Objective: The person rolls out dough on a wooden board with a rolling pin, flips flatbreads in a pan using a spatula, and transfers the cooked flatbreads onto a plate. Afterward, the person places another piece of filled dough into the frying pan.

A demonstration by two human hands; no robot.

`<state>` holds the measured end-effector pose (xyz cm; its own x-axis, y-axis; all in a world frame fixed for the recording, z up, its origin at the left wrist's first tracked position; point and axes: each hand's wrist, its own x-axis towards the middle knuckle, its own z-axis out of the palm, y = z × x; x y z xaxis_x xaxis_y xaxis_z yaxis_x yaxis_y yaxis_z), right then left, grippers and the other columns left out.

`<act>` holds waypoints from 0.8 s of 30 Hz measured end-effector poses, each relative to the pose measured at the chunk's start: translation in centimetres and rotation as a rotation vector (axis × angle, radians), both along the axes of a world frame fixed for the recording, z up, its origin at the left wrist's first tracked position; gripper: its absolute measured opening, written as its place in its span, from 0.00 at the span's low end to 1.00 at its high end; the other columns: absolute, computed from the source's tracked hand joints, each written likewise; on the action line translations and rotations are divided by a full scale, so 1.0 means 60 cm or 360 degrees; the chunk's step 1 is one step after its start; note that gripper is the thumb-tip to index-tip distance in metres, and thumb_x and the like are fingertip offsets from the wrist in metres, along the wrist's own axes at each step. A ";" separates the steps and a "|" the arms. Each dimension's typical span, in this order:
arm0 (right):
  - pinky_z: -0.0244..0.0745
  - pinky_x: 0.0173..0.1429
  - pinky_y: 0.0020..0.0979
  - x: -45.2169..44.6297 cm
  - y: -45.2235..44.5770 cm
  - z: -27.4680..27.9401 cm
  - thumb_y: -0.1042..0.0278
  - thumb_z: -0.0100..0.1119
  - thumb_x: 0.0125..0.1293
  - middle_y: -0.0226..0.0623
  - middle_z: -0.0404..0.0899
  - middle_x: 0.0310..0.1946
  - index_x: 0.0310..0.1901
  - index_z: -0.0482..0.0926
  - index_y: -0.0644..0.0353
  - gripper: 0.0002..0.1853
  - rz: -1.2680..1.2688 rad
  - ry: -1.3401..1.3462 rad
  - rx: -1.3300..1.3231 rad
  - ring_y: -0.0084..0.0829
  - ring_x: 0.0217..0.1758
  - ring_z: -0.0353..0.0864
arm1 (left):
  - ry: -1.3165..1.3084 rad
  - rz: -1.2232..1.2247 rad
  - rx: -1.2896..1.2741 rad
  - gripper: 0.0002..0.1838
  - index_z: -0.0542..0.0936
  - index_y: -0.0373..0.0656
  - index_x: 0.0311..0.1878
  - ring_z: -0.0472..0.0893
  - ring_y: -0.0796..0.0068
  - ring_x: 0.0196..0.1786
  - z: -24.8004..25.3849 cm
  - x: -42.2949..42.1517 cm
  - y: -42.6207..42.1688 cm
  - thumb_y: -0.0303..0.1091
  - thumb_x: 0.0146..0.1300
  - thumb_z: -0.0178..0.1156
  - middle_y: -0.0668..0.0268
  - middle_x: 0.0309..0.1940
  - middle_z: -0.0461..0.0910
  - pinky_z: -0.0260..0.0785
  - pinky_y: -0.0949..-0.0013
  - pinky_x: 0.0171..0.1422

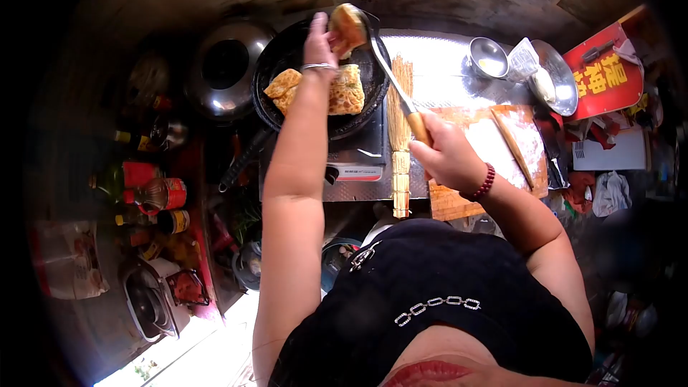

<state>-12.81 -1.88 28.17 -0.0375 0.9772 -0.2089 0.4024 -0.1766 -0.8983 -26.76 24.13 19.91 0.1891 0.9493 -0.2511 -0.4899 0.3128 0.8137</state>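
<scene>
A dark frying pan (264, 111) holds browned flatbread pieces, with one flatbread (346, 91) lying flat in it. My left hand (320, 46) reaches over the pan, its fingers at the edge of a raised, tilted flatbread (347, 27). Part of that grip is hidden from this angle. In my right hand (451, 154) is the wooden handle of a long metal spatula (392, 75). The spatula's head is at the far right side of the pan, beside the raised piece, and mostly out of sight.
Right of the pan lie a straw brush (400, 143) and a floured wooden board (459, 204) with a rolling pin (512, 147). Metal bowls (489, 57) stand behind. A lidded wok (215, 89) sits to the left, with bottles (161, 195) nearer me.
</scene>
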 end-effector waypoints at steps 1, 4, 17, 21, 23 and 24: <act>0.69 0.19 0.22 -0.005 0.007 -0.002 0.72 0.52 0.64 0.30 0.72 0.22 0.49 0.68 0.68 0.14 0.0055 -0.0074 0.0041 0.18 0.17 0.74 | 0.0011 0.0095 -0.0109 0.45 0.60 0.41 0.67 0.76 0.62 0.47 -0.007 -0.024 0.017 0.67 0.58 0.55 0.56 0.45 0.73 0.72 0.52 0.53; 0.71 0.23 0.27 -0.019 0.027 -0.014 0.73 0.53 0.62 0.36 0.74 0.22 0.48 0.69 0.68 0.14 0.0104 -0.0133 0.0175 0.24 0.19 0.75 | 0.0058 0.0010 -0.0163 0.37 0.70 0.48 0.60 0.78 0.64 0.49 -0.007 -0.117 0.049 0.67 0.57 0.56 0.63 0.44 0.79 0.70 0.49 0.52; 0.73 0.37 0.29 0.014 -0.008 -0.066 0.72 0.56 0.61 0.43 0.77 0.31 0.62 0.64 0.68 0.27 -0.0137 0.0081 0.0126 0.28 0.31 0.77 | 0.0488 0.0317 -0.0271 0.14 0.78 0.40 0.41 0.82 0.68 0.35 -0.122 -0.200 0.162 0.36 0.56 0.68 0.61 0.36 0.81 0.78 0.65 0.32; 0.72 0.38 0.26 0.028 -0.031 -0.071 0.73 0.56 0.62 0.42 0.78 0.34 0.63 0.64 0.69 0.28 -0.0224 0.0226 0.0105 0.23 0.33 0.75 | 0.1484 0.0022 -0.0075 0.28 0.70 0.32 0.52 0.82 0.59 0.41 -0.105 -0.152 0.140 0.34 0.51 0.70 0.53 0.43 0.79 0.80 0.62 0.44; 0.72 0.37 0.24 0.037 -0.043 -0.071 0.74 0.55 0.63 0.35 0.76 0.36 0.64 0.63 0.69 0.27 -0.0249 0.0310 0.0105 0.21 0.33 0.74 | 0.2725 0.0837 0.0884 0.35 0.64 0.33 0.55 0.67 0.43 0.62 -0.059 -0.145 0.099 0.42 0.50 0.68 0.45 0.60 0.66 0.65 0.47 0.63; 0.71 0.37 0.24 0.042 -0.048 -0.066 0.75 0.55 0.64 0.33 0.76 0.36 0.64 0.63 0.69 0.27 -0.0249 0.0351 0.0111 0.20 0.33 0.74 | 0.2708 0.1014 0.1107 0.35 0.62 0.34 0.55 0.64 0.42 0.65 -0.026 -0.148 0.082 0.41 0.49 0.68 0.45 0.63 0.62 0.66 0.46 0.62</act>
<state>-10.26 -4.74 24.20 0.0779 0.9864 -0.1446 0.1686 -0.1560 -0.9733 -35.65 29.03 18.37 -0.1647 0.7682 0.6186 0.9245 -0.0984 0.3684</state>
